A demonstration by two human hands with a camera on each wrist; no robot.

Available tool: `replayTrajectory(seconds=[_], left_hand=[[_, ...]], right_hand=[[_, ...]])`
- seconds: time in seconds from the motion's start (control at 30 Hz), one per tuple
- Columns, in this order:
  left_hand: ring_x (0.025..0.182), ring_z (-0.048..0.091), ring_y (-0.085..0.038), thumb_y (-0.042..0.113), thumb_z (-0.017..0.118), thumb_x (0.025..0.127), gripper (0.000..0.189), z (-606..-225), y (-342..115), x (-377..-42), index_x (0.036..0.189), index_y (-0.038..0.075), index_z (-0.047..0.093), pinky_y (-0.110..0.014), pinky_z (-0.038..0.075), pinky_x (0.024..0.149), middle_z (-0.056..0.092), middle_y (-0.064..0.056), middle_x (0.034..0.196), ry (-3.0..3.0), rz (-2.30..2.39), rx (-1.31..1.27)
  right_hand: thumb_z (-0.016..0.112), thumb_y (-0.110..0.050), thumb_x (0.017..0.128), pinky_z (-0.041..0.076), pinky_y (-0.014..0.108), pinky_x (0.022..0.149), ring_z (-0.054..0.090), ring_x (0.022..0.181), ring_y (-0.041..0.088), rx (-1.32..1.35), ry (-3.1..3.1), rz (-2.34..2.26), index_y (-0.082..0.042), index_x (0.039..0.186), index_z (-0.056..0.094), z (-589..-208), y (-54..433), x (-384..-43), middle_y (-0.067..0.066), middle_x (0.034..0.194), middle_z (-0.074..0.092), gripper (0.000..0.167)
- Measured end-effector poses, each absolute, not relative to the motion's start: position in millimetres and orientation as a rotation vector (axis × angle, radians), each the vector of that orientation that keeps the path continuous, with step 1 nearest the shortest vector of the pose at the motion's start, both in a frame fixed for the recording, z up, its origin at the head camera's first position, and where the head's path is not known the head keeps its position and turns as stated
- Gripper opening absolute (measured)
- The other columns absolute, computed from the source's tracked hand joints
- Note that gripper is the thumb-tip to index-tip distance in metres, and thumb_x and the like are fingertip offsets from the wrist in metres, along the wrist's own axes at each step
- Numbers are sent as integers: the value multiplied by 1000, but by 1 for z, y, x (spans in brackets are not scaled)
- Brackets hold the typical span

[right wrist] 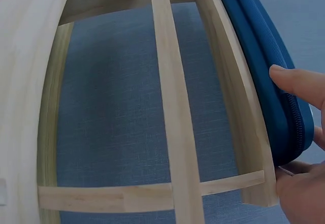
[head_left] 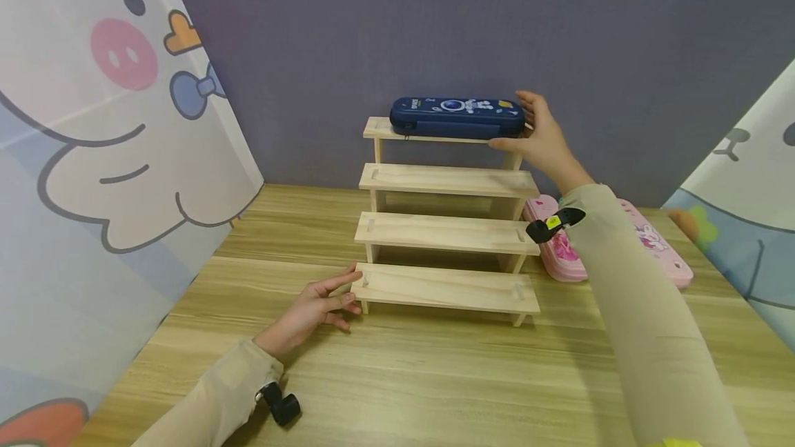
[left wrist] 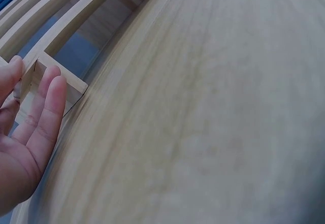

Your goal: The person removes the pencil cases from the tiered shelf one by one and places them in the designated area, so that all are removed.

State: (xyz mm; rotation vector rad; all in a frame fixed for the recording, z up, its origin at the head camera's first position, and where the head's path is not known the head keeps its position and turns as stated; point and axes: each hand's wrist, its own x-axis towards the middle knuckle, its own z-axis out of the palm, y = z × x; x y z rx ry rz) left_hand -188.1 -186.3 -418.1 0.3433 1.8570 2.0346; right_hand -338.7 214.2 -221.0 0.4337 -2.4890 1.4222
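A dark blue pencil case [head_left: 456, 118] with a space print lies along the top tier of a stepped wooden rack [head_left: 447, 179]. My right hand [head_left: 543, 140] holds the case's right end, thumb in front and fingers behind. In the right wrist view the thumb [right wrist: 297, 82] presses on the case [right wrist: 264, 56] beside its zipper. My left hand [head_left: 310, 309] touches the left end of the lowest tier. The left wrist view shows its fingers [left wrist: 48, 104] loosely extended beside the rack's leg [left wrist: 66, 74].
Two pink pencil cases [head_left: 658, 240] lie on the wood-grain table [head_left: 397, 378], right of the rack, partly behind my right forearm. A grey panel [head_left: 422, 19] rises behind the rack. Cartoon-printed panels [head_left: 81, 157] stand at both sides.
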Motion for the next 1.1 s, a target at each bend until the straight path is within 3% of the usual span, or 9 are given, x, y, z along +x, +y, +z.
replayTrajectory(seconds=[0.4, 0.63, 0.73, 0.9, 1.1], left_hand=[[89, 69, -13, 6, 60, 99, 56, -418, -186, -188, 149, -3, 36, -30, 60, 65, 7, -13, 165, 1850, 2034, 343], [89, 69, -13, 5, 60, 99, 56, -417, -186, -187, 149, -2, 35, -30, 60, 65, 7, -14, 165, 1857, 2036, 335], [89, 69, -13, 5, 59, 100, 56, -417, -186, -187, 149, -3, 35, -30, 60, 65, 6, -14, 165, 1859, 2033, 341], [90, 69, -13, 6, 60, 99, 56, -418, -186, -187, 149, -3, 35, -31, 60, 66, 6, -14, 165, 1853, 2034, 352], [90, 69, -13, 7, 62, 99, 57, -418, -186, -186, 149, -1, 36, -30, 60, 65, 7, -14, 165, 1855, 2032, 344]], right_hand=[[75, -10, 89, 42, 44, 108, 42, 135, 34, 410, -2515, 1485, -3, 146, 34, -216, 215, -338, 19, 150, 38, 70], [82, -8, 82, 54, 21, 89, 57, 124, 27, 431, -2437, 1491, -9, 128, 54, -217, 218, -335, 14, 141, 51, 54], [85, -5, 79, 55, 19, 84, 61, 120, 27, 424, -2384, 1543, -12, 122, 60, -219, 218, -334, 12, 140, 53, 50], [87, -1, 74, 54, 23, 90, 60, 118, 25, 420, -2272, 1580, -9, 116, 64, -226, 218, -331, 3, 126, 53, 48], [88, 7, 68, 47, 25, 101, 54, 116, 20, 424, -2117, 1521, 4, 121, 66, -235, 218, -317, -3, 114, 52, 57]])
